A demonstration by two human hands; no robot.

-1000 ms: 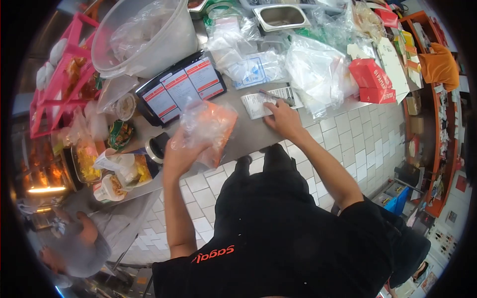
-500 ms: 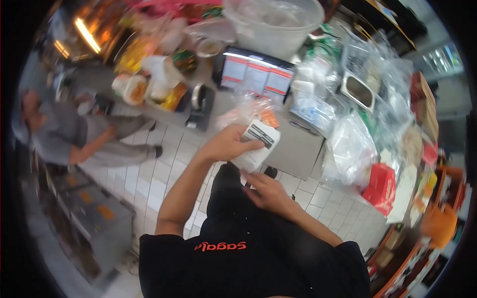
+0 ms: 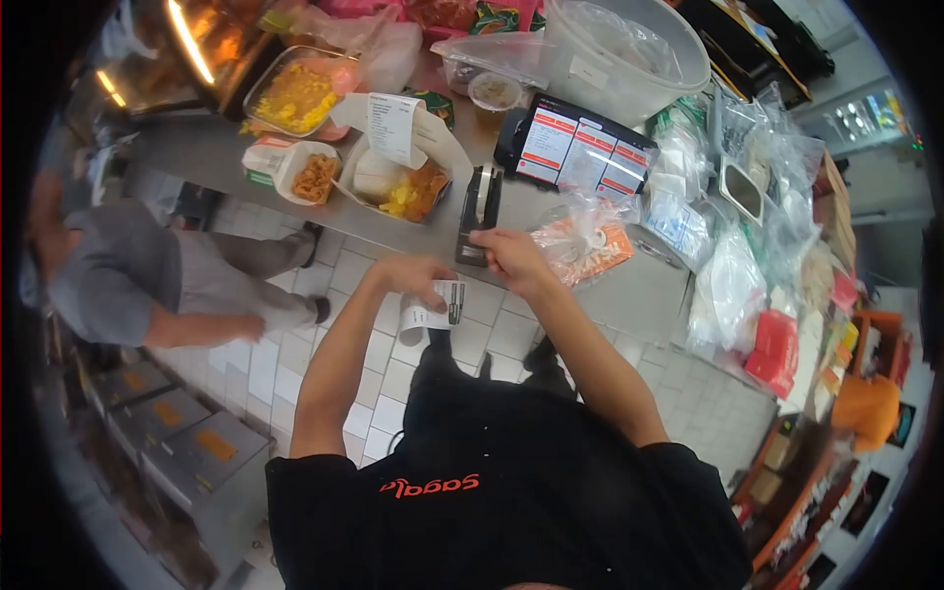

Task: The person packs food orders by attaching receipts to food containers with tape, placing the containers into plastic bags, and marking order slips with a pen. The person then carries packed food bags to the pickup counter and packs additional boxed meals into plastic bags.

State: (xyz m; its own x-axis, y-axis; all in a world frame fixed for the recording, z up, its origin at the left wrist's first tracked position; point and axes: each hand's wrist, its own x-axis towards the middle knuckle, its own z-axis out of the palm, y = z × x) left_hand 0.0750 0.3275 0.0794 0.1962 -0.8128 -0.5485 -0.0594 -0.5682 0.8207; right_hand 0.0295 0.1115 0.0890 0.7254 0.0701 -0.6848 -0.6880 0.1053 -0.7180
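My left hand is closed on a printed paper receipt, whose lower end curls over. It is held in front of the counter edge. My right hand is closed, its fingertips at the near end of a black tape dispenser on the counter; whatever they pinch is too small to make out. Left of the dispenser stands an open takeaway box with yellow and brown food and a wrapped item. Another receipt sticks up at that box. A plastic-bagged orange-and-white packet lies to the right.
A tablet stands behind the dispenser, near a large plastic tub. A small box of brown food and a tray of yellow food are at left. Plastic bags crowd the right. Another person stands at left.
My right hand has moved from below the receipt up to the tape dispenser. My left hand has shifted left and lower relative to the counter with its receipt. The view has shifted too.
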